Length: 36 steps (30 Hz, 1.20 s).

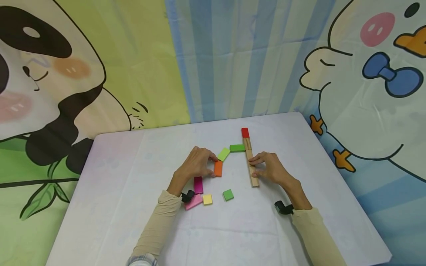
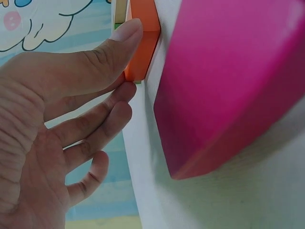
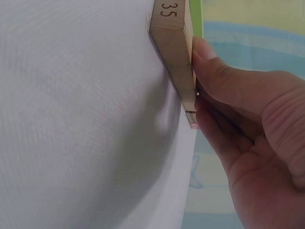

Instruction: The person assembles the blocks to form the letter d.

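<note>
My left hand (image 1: 198, 162) holds a small orange block (image 1: 218, 169) between thumb and fingertips, seen close in the left wrist view. The block lies flat, its far end against a lime block (image 1: 224, 154). Beyond that, a green block (image 1: 237, 148) meets a straight row of plain wooden blocks (image 1: 250, 161) topped by a red block (image 1: 244, 133). The thumb and fingertips of my right hand (image 1: 271, 168) touch the right side of the wooden row. A printed "35" shows on the near wooden block (image 3: 169, 33) in the right wrist view.
A magenta block (image 1: 198, 185) lies by my left wrist, large in the left wrist view. Nearer are a pink block (image 1: 194, 202), a yellow block (image 1: 208, 200) and a green square block (image 1: 228, 195). The white-covered table (image 1: 126, 177) meets printed curtains behind.
</note>
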Motion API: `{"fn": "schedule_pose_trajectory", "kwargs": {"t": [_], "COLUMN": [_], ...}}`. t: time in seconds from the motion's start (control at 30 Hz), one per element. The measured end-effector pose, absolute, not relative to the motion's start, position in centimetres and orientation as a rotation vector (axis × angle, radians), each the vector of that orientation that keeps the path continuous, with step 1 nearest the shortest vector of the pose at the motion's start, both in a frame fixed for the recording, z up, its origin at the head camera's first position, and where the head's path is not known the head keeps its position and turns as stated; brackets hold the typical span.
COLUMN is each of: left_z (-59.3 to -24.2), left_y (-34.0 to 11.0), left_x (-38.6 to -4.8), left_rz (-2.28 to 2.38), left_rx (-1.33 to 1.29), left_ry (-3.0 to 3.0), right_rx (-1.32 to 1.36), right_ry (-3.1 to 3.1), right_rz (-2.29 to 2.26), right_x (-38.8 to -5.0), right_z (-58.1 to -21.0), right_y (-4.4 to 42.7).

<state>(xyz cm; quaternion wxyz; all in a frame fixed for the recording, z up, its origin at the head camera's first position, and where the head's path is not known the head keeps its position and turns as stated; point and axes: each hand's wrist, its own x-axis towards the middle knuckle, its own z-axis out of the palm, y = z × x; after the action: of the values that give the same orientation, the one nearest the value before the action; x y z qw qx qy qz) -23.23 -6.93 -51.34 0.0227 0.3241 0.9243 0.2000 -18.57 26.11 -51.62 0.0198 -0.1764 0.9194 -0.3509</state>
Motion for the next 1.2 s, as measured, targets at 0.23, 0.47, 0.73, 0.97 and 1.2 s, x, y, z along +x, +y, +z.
{"fn": "schedule_pose_trajectory", "kwargs": {"t": [0.23, 0.47, 0.73, 0.97, 1.2], "left_z": [-51.23, -51.07, -51.07, -51.26, -51.23], "left_y": [-6.88, -6.79, -6.81, -6.90, -7.73], "left_x": [-23.13, -23.10, -23.05, -23.08, -22.91], "left_rz": [0.622, 0.608, 0.609, 0.602, 0.652], "left_rx": [1.005, 0.995, 1.010, 1.002, 0.956], "left_ry": [2.861, 2.859, 2.847, 2.832, 2.838], "right_rx": [-0.557, -0.549, -0.537, -0.545, -0.553], "right_ry": [2.853, 2.863, 2.854, 2.855, 2.864], "right_rz": [-1.091, -1.079, -1.097, -1.096, -1.078], "right_x": [-18.60, -18.59, -18.54, -18.50, -18.47], "right_z": [-51.75, -51.72, -51.67, -51.64, -51.59], "right_y": [26.18, 26.15, 26.09, 26.03, 26.05]}}
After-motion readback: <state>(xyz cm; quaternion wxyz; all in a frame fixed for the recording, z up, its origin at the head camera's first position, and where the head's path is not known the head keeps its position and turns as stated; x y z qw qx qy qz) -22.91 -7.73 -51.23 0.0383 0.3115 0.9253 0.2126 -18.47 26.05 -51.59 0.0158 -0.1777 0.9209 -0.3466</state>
